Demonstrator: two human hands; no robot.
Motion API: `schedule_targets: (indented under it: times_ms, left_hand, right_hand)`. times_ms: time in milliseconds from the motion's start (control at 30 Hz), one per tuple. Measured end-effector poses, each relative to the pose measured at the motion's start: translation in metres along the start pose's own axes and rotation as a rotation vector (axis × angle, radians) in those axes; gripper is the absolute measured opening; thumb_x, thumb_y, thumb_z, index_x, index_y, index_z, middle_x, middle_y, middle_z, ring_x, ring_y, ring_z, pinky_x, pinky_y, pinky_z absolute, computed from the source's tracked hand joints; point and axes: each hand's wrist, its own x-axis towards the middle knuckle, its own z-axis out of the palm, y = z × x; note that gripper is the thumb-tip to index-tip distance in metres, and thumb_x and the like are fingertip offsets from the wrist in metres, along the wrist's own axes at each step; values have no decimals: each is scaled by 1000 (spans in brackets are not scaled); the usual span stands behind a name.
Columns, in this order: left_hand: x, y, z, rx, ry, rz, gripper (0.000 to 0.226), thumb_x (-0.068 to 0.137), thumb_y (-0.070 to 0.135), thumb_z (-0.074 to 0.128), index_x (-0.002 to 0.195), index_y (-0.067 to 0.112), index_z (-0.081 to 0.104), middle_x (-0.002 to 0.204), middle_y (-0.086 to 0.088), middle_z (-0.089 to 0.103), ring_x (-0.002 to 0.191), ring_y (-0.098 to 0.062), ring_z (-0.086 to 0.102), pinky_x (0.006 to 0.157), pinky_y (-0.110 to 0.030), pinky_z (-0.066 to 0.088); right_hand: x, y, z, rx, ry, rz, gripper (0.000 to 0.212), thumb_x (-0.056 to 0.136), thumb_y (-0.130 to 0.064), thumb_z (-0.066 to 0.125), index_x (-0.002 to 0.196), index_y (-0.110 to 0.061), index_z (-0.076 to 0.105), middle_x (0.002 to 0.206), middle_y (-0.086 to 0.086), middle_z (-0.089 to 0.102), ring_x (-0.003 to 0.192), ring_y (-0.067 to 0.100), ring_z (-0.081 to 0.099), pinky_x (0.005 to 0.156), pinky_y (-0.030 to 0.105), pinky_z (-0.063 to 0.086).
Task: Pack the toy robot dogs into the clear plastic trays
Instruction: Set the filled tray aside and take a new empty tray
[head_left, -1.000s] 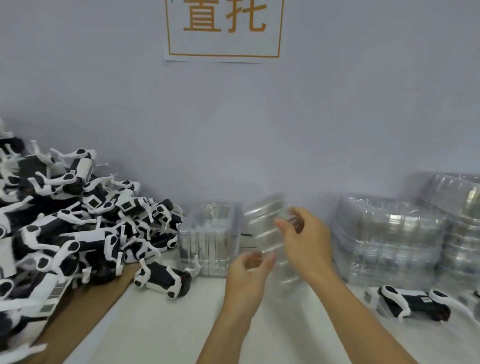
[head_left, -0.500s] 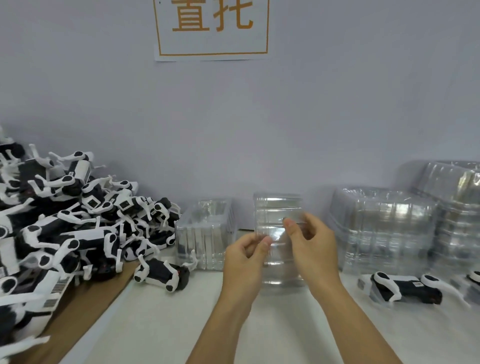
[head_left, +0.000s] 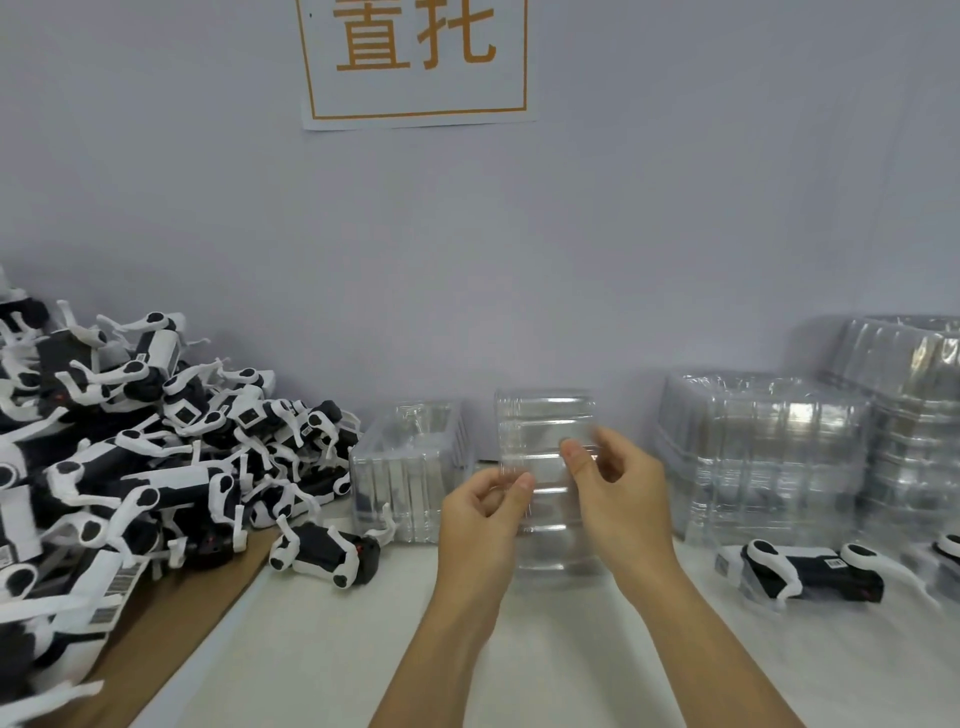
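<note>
Head view | my left hand and right hand pinch one clear tray upright, mid-table | loose dog lies near-left | I peel gently at the rim, avoiding creases.

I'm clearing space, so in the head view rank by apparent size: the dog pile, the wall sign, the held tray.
1. dog pile
2. wall sign, cropped on top
3. held tray, nearer the camera

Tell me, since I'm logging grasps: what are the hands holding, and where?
Both hold one clear plastic tray upright: left hand pinches its left edge, right hand its right side.
</note>
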Motion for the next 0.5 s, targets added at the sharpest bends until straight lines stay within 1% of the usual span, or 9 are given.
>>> schedule_targets:
  times_ms: [33,100,133,200,267,333,367,400,500]
  left_hand:
    - [1,0,0,29,13,21,10,95,19,68,87,17,73,84,-8,76,87,-28,73,74,-30,53]
    - [1,0,1,73,37,50,13,98,15,63,88,13,70,77,-6,75,82,-26,74,72,-28,53]
    - [1,0,1,78,44,48,15,99,14,61,87,12,69,74,-4,75,81,-25,74,72,-27,52]
    - [1,1,1,51,49,14,17,99,12,59,86,10,70,73,-2,74,82,-27,73,76,-31,51]
    - [0,2,0,0,48,-31,17,99,10,59,88,7,71,76,-4,73,83,-28,71,77,-31,50]
    - [0,4,0,-59,46,-68,18,99,9,58,88,4,71,77,-6,71,80,-25,70,70,-22,51]
    - [0,5,0,-95,52,-87,18,99,8,58,87,4,71,77,-7,71,79,-25,70,68,-20,51]
    - [-1,6,0,-138,61,-109,18,98,6,57,87,4,71,77,-7,71,80,-27,71,69,-22,51]
    - [0,7,0,-234,80,-180,17,97,4,58,86,3,70,78,-7,70,87,-34,70,79,-32,46]
  right_hand:
    - [0,0,0,-1,-2,-4,16,91,-29,70,86,-41,61,78,-22,68,74,-9,60,65,5,43]
    - [0,-1,1,7,-10,-26,17,91,-26,70,83,-38,63,73,-23,68,68,-7,59,64,7,44]
    - [0,-1,1,13,-16,-37,17,91,-24,70,81,-37,65,71,-23,67,64,-6,58,63,7,44]
    - [-1,0,0,21,-28,-38,14,92,-21,69,84,-32,69,68,-21,66,62,-5,56,62,8,44]
    - [-1,0,0,37,-38,-20,9,93,-20,68,89,-27,72,71,-17,68,65,-3,58,64,12,45]
    - [-1,1,0,59,-43,6,7,93,-20,67,92,-25,73,79,-9,73,72,3,63,69,19,50]
    - [-1,1,0,71,-42,15,8,93,-20,68,91,-25,73,81,-6,74,75,6,65,71,21,51]
    - [-2,1,0,81,-41,22,9,93,-20,68,91,-27,73,83,-4,74,76,8,66,71,20,52]
    - [-1,1,1,83,-45,36,10,93,-21,68,93,-30,73,85,-2,75,79,10,67,73,22,52]
